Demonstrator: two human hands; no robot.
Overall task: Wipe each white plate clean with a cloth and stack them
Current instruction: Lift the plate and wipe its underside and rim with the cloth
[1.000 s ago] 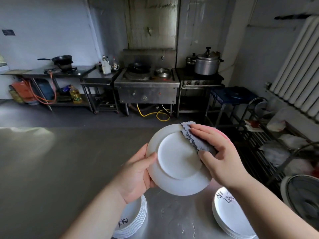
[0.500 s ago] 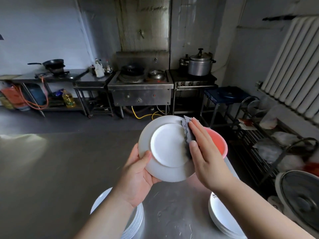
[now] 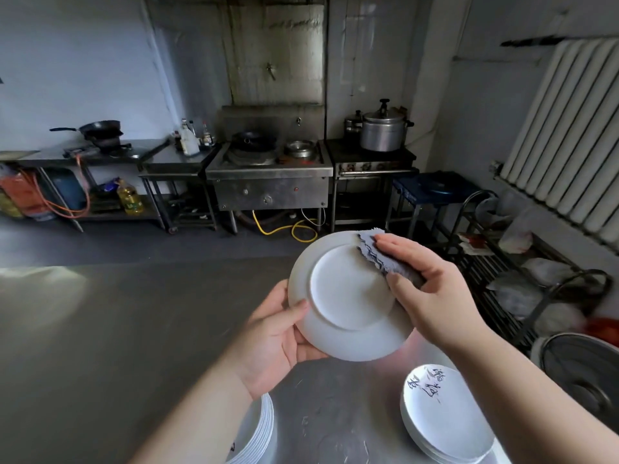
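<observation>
Above the worktop point(image 3: 335, 406), I have one white plate point(image 3: 345, 306) held up and tilted, its underside and foot ring facing me. My left hand point(image 3: 278, 339) clamps the lower-left rim, thumb over the back, fingers hidden behind. My right hand point(image 3: 432, 289) pinches the grey cloth point(image 3: 382, 256) between thumb and flat fingers and presses it on the upper-right rim. Both hands are closed on something; neither is free.

Step in hand, as I judge it: wiping the plate's back. To do it well, work the cloth round the rim and into the foot-ring groove, turning the plate with the left hand so no arc is missed. Keep the left grip firm; glazed china slips easily.

Plate sits between the two hands, touching both, clear of the worktop.

Below left, stack of plates point(image 3: 258, 433), partly hidden by my forearm. Below right, second stack point(image 3: 445, 420), top plate face up with dark brush lettering. Which stack is the wiped one I cannot tell.

Beyond: stove point(image 3: 268, 169), pressure cooker point(image 3: 383, 132), radiator point(image 3: 569, 135).
</observation>
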